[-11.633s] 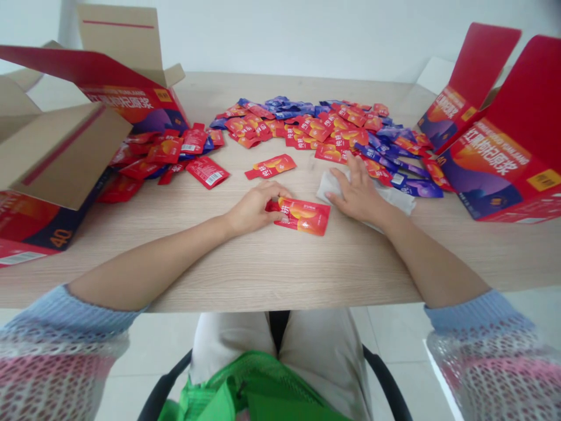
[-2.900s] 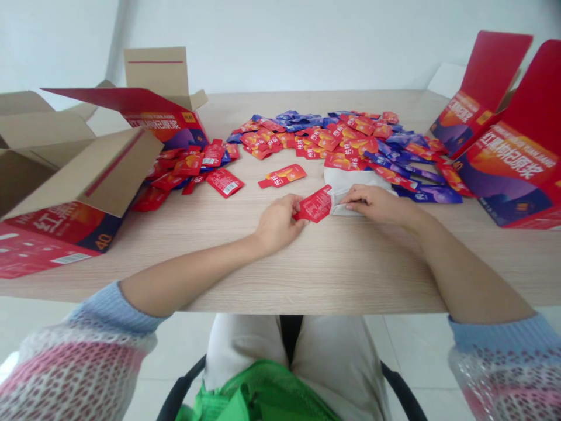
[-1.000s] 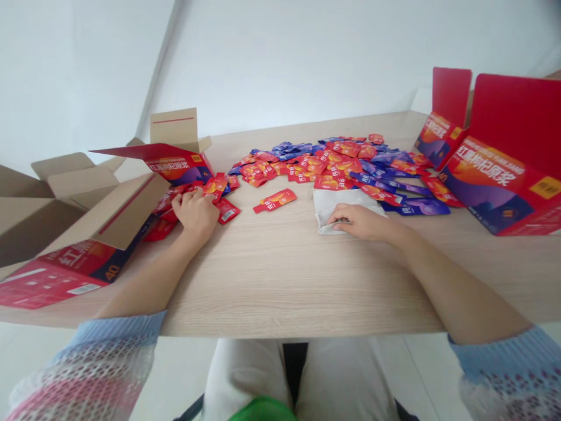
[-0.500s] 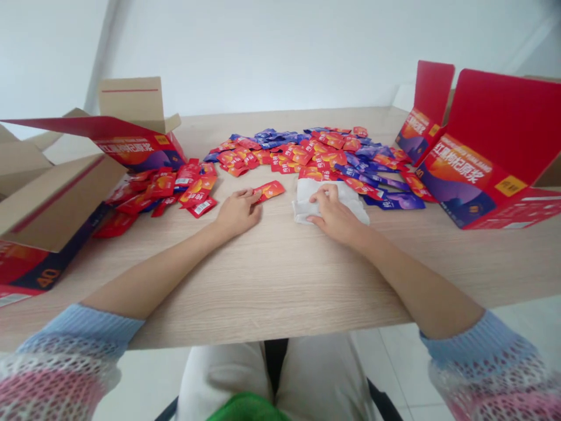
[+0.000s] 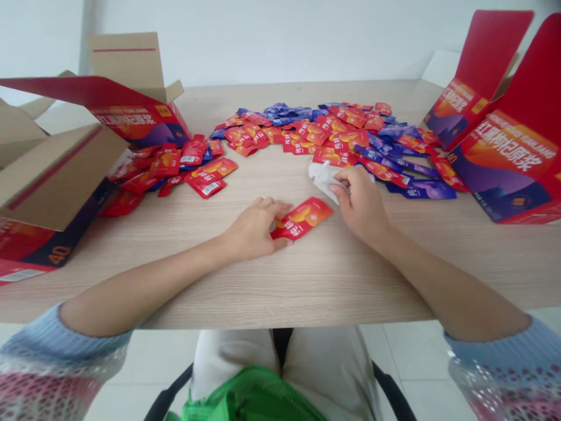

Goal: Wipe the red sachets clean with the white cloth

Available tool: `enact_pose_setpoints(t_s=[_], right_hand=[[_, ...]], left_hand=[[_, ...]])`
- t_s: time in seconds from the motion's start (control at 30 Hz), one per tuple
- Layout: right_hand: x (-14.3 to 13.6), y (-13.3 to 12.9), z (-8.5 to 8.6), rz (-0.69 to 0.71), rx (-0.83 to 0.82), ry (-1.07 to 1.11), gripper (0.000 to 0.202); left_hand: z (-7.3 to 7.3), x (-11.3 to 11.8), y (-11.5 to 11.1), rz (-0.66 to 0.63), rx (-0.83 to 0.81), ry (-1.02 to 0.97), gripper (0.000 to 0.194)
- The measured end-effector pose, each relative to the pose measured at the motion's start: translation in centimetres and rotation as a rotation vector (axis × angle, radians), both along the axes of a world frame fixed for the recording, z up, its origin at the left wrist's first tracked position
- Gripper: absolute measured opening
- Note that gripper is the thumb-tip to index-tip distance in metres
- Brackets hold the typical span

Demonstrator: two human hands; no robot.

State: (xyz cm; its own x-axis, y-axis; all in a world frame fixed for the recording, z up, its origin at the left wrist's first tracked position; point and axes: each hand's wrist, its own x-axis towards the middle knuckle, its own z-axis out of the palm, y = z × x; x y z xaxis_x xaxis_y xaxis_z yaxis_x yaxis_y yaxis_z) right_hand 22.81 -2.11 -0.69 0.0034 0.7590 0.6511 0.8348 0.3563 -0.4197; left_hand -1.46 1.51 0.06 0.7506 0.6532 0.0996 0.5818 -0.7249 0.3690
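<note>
A red and orange sachet (image 5: 307, 217) lies on the table in front of me, its left end between the thumb and fingers of my left hand (image 5: 258, 229). My right hand (image 5: 362, 204) pinches a crumpled white cloth (image 5: 324, 178), just beyond the sachet's right end. Behind the cloth spreads a heap of red sachets (image 5: 339, 140) and blue sachets (image 5: 390, 155). Another pile of mostly red sachets (image 5: 166, 161) lies to the left, beside the boxes.
Open cartons stand at the left, one near (image 5: 56, 181) and one farther back (image 5: 135, 120). Two red cartons with raised flaps, one at the back (image 5: 456, 105) and one nearer (image 5: 504, 158), stand at the right. The wooden table (image 5: 272, 292) ends before my lap.
My left hand has moved right and nearer with the sachet. My right hand has gathered up the cloth, which lay flatter before. The view has shifted.
</note>
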Motion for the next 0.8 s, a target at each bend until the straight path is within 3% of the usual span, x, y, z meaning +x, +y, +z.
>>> enact_pose_setpoints(t_s=[0.13,0.27,0.33,0.47,0.67,0.8], right_hand=[[-2.2,-1.8,0.8,0.174,0.062,0.046,0.007],[-4.2,-2.5,-0.2,0.415,-0.168,-0.027,0.017],[-4.3,-2.1,-0.9,0.460,-0.242,-0.103,0.023],[-3.1,-0.7,-1.5,0.389,-0.277,-0.233,0.020],[-0.9,1.3,-0.7,0.303,-0.294,-0.350,0.025],[0.3,2.2,-0.8,0.210,-0.277,-0.412,0.029]], left_hand=[[0.5,0.6,-2.3,0.002,0.093,0.070,0.050],[-0.1,1.0,-2.2,0.084,0.123,0.039,0.052],[-0.5,0.9,-1.7,0.105,0.115,0.016,0.057],[-0.8,0.7,-0.7,0.129,0.138,-0.021,0.054],[-0.3,1.0,-0.8,0.234,0.161,0.051,0.055],[-0.1,1.0,-1.4,0.168,0.196,0.052,0.048]])
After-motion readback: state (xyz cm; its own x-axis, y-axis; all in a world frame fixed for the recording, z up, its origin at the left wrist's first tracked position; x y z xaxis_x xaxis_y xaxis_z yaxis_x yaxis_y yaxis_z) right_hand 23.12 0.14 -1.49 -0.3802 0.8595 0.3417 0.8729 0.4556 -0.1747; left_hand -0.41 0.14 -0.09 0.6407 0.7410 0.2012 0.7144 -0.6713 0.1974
